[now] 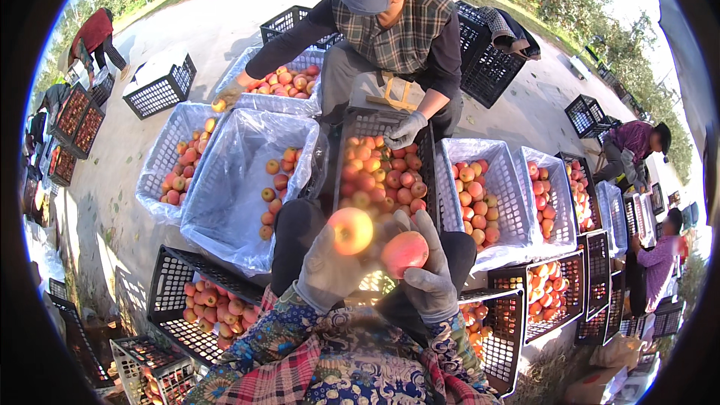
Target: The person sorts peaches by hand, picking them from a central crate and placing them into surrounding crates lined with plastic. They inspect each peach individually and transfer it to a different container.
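My left hand (329,270), in a grey glove, holds a yellow-red apple (351,230) up above my lap. Close beside it, a redder apple (405,254) rests in the fingers of my right hand (430,278), gloved the same way. Just beyond both hands stands a black plastic crate (430,171) heaped with apples (394,177). To its left, a plastic crate with a clear liner (225,191) has several apples (275,197) along its right side. Right of the black crate, another lined crate (500,197) holds apples (475,202).
Opposite me sits a co-worker (388,28), one gloved hand (406,130) over the black crate, the other (229,95) holding an apple (219,106) above a lined crate (169,163). More black crates (185,270) flank my legs. Other people (630,146) work among crates at both sides.
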### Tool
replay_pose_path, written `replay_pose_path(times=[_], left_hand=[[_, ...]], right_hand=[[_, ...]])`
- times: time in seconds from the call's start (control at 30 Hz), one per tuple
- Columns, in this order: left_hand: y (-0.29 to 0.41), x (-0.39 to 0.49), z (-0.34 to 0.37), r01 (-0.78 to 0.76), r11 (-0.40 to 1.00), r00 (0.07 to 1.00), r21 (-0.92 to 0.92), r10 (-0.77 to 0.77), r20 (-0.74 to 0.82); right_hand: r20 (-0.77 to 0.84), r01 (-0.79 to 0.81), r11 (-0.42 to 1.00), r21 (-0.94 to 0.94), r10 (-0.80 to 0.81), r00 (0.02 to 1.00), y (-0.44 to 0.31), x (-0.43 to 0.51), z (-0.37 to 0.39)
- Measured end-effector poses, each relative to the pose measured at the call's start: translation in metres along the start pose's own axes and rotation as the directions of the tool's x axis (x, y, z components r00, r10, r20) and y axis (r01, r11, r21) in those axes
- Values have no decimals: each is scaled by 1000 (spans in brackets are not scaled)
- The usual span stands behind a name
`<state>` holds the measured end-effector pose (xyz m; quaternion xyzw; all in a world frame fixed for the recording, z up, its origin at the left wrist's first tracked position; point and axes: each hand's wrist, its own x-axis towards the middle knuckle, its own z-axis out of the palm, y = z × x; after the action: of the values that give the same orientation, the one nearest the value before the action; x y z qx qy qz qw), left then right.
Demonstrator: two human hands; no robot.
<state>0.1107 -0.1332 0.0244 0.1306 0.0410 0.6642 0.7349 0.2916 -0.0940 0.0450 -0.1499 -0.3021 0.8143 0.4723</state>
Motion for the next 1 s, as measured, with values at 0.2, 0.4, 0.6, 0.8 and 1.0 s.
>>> replay_pose_path(times=[0.2,0.4,0.6,0.8,1.0], left_hand=[[-3,-1,6,-41,997,990,59,49,-129],[0,-1,11,-43,995,985,93,58,-163],[-1,1,5,-19,996,974,82,37,-223],[-4,4,-8,-48,993,923,103,84,-377],[-5,5,-14,-65,992,910,107,102,-401]], right_hand=[[103,273,787,-553,-260,960,5,0,4],[91,228,709,-667,-227,970,10,0,-1],[43,205,675,-709,-248,968,22,1,-9],[47,155,535,-831,-210,977,36,5,-16],[-43,18,748,-664,-63,997,32,8,-20]])
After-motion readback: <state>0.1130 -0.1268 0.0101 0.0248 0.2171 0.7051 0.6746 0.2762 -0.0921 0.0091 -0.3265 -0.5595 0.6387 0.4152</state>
